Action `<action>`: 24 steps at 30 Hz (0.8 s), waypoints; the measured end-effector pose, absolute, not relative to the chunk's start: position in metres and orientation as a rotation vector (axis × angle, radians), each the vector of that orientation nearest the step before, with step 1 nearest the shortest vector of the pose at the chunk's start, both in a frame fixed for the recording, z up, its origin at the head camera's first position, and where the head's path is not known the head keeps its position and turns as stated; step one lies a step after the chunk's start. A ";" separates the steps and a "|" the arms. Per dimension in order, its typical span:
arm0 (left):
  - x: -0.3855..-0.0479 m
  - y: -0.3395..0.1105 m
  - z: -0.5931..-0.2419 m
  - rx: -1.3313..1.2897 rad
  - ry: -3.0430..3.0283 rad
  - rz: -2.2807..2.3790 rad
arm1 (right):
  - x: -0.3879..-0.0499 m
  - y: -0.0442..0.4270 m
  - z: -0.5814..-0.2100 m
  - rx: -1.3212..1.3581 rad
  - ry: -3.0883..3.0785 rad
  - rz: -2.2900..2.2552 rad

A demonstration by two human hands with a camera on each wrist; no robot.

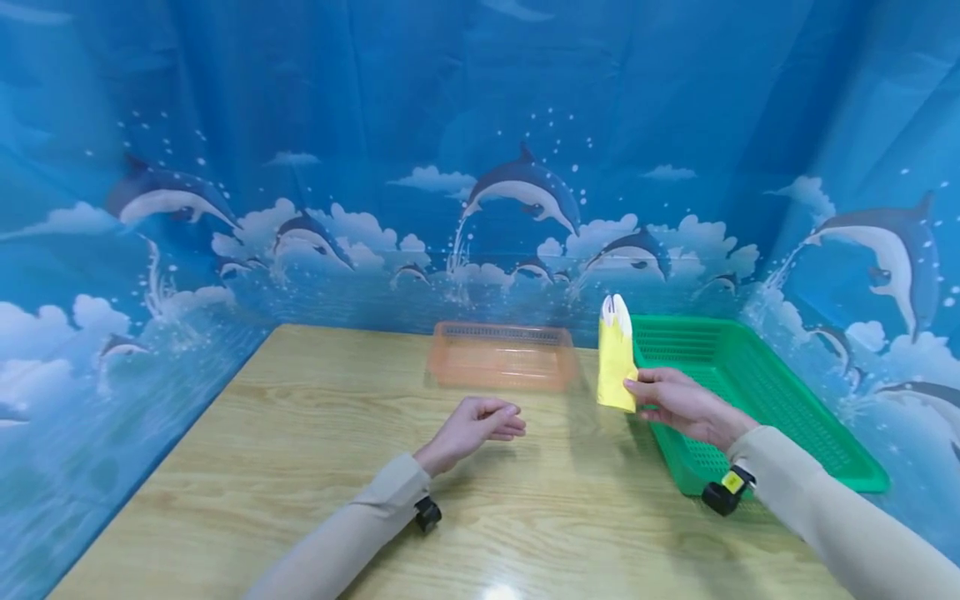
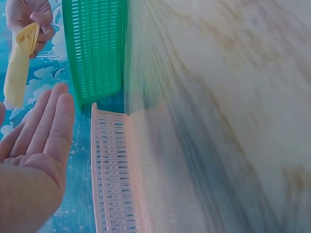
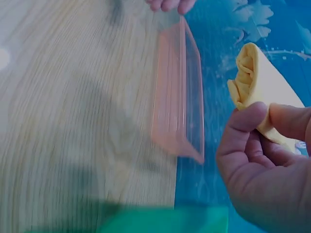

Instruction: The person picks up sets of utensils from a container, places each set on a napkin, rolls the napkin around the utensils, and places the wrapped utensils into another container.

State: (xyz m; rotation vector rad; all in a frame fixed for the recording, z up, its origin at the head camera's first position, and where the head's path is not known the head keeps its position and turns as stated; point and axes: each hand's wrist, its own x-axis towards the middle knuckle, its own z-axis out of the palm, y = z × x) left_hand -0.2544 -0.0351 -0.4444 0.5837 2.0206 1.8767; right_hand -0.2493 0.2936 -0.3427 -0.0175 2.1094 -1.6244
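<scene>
My right hand (image 1: 688,407) pinches the lower edge of a folded yellow cloth (image 1: 616,358) between thumb and fingers. The cloth stands upright in the air, its white end on top, just left of the green basket. Up close in the right wrist view, the yellow cloth (image 3: 274,85) shows rolled, layered folds at one end. My left hand (image 1: 474,429) hovers over the table in front of the orange basket, holding nothing. In the left wrist view its fingers (image 2: 46,121) are extended and relaxed.
A translucent orange basket (image 1: 501,383) sits at the table's back edge. To the right stands a larger green basket (image 1: 798,400) with slotted walls. The wood-grain table (image 1: 315,433) meets a blue dolphin-print curtain (image 1: 420,108) at the back and sides.
</scene>
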 end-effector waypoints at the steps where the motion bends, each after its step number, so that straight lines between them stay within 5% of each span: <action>1: -0.254 -0.035 -0.444 0.583 2.020 1.875 | -0.247 0.298 -0.342 -0.025 2.107 -1.616; 24: -0.252 -0.053 -0.446 0.608 2.443 1.581 | -0.231 0.396 -0.353 0.100 2.273 -1.404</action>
